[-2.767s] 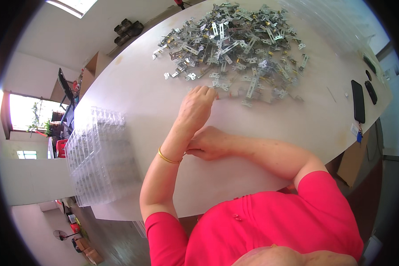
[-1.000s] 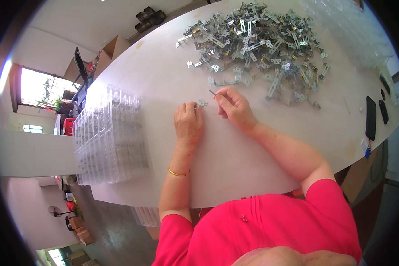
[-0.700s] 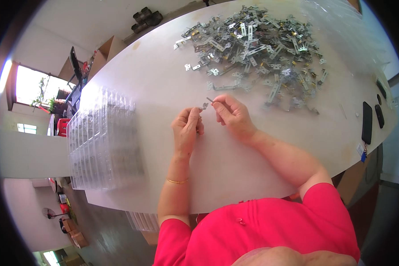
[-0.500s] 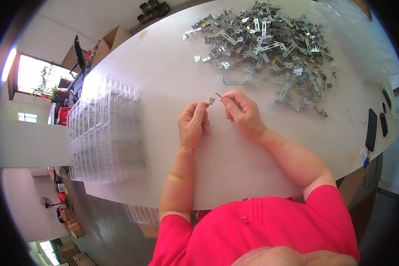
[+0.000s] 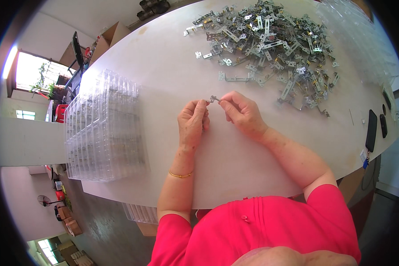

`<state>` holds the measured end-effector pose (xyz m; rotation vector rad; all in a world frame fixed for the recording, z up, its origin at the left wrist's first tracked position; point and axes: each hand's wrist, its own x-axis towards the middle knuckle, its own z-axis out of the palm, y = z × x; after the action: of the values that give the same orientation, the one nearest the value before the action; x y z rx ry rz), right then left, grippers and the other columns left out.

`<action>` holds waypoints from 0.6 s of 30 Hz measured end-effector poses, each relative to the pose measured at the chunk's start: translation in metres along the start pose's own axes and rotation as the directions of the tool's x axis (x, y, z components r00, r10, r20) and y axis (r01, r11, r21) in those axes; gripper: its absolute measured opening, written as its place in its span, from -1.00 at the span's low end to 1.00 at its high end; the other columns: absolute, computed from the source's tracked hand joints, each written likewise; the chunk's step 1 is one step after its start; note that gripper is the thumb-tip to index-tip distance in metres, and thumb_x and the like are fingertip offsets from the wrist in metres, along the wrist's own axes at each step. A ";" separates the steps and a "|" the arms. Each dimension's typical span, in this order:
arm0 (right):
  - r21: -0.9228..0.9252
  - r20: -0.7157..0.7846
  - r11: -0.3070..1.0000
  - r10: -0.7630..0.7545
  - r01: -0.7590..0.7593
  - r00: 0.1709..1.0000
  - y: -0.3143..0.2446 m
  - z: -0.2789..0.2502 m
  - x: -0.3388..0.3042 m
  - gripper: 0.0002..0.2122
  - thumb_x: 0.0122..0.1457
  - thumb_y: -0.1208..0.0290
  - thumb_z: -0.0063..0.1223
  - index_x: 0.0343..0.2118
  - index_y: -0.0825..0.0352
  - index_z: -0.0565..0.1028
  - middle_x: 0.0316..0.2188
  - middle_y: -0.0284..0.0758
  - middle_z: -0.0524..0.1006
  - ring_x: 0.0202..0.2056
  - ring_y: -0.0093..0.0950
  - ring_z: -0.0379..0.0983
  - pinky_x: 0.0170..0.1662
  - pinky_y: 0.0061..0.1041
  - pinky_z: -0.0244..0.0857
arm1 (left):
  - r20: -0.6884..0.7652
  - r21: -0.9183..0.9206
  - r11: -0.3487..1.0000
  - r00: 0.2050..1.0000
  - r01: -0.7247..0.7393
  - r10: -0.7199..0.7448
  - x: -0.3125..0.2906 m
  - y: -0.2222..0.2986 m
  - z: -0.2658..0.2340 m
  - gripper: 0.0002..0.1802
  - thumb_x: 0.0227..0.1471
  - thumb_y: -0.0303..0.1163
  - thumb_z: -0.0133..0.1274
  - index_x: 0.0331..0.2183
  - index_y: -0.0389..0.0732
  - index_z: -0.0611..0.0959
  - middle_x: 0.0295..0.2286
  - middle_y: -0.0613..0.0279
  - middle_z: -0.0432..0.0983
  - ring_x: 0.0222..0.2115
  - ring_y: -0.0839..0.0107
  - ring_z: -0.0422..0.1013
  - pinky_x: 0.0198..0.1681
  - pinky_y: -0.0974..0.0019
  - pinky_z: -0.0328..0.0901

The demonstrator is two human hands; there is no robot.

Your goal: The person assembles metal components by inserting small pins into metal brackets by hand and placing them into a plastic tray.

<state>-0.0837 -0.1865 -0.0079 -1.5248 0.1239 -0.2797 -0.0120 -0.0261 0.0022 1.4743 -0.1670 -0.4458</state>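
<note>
Over the white table (image 5: 164, 57), my left hand (image 5: 193, 122) pinches a small metal bracket (image 5: 213, 99), whose end sticks out past thumb and forefinger. My right hand (image 5: 244, 114) is closed on a thin metal pin (image 5: 219, 101), and the pin's tip meets the bracket. Most of the bracket's body is hidden inside my left fingers. Beyond my hands lies a large heap of metal brackets (image 5: 270, 46), silver with some brassy pieces among them.
Stacked clear plastic trays (image 5: 104, 128) stand at the left of the table. Clear plastic sheeting (image 5: 357, 42) lies at the far right. A black phone (image 5: 371, 130) and a dark slim object (image 5: 383, 125) rest near the right edge, with a thin rod (image 5: 351, 117) beside them.
My right hand has moved slightly left, bringing the pin from just apart to touching the bracket. My left hand keeps its grip almost in place.
</note>
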 end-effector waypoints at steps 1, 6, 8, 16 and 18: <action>0.000 0.000 1.000 0.000 0.000 1.000 -0.001 0.000 0.000 -0.92 0.30 0.43 0.04 -0.27 0.32 0.50 -0.64 -0.49 0.43 -0.57 -0.72 0.34 -0.51 -0.65 0.21 | -0.003 0.003 1.000 1.000 0.000 0.000 0.000 0.000 0.000 -0.72 0.27 -0.26 0.03 -0.29 -0.30 0.63 -0.56 0.41 0.39 -0.72 0.67 0.24 -0.67 0.55 0.10; -0.021 0.009 1.000 0.001 -0.001 1.000 -0.002 0.001 0.000 -0.92 0.29 0.43 0.05 -0.28 0.32 0.50 -0.64 -0.48 0.43 -0.57 -0.72 0.34 -0.51 -0.65 0.21 | -0.021 0.033 0.999 1.000 -0.017 0.017 -0.001 0.001 0.000 -0.73 0.27 -0.26 0.04 -0.29 -0.30 0.63 -0.56 0.42 0.39 -0.72 0.67 0.23 -0.67 0.56 0.10; -0.029 0.008 1.000 -0.006 0.007 1.000 0.004 -0.001 0.000 -0.92 0.29 0.44 0.05 -0.27 0.33 0.49 -0.65 -0.47 0.43 -0.58 -0.72 0.34 -0.51 -0.64 0.21 | -0.021 0.112 0.992 0.998 -0.061 0.064 -0.001 -0.001 0.002 -0.74 0.26 -0.27 0.05 -0.29 -0.30 0.63 -0.55 0.42 0.40 -0.70 0.69 0.24 -0.66 0.57 0.11; 0.068 0.001 0.998 0.008 -0.008 1.000 0.001 0.001 0.000 -0.86 0.32 0.43 0.00 -0.15 0.38 0.43 -0.62 -0.44 0.45 -0.53 -0.69 0.36 -0.48 -0.62 0.24 | 0.019 0.258 0.952 0.987 -0.162 0.162 -0.003 -0.009 0.004 -0.81 0.24 -0.35 0.07 -0.30 -0.29 0.63 -0.55 0.45 0.41 -0.66 0.73 0.23 -0.63 0.58 0.10; 0.084 0.054 0.996 0.034 -0.038 0.998 0.001 0.000 0.000 -0.86 0.33 0.42 -0.02 -0.16 0.37 0.43 -0.59 -0.43 0.46 -0.51 -0.68 0.37 -0.46 -0.60 0.28 | 0.045 0.297 0.928 0.975 -0.223 0.219 -0.003 -0.012 0.004 -0.83 0.24 -0.36 0.08 -0.29 -0.28 0.63 -0.56 0.47 0.41 -0.65 0.74 0.22 -0.62 0.59 0.10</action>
<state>-0.0834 -0.1865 -0.0091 -1.4431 0.0967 -0.2135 -0.0184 -0.0289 -0.0087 1.7286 -0.4217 -0.2516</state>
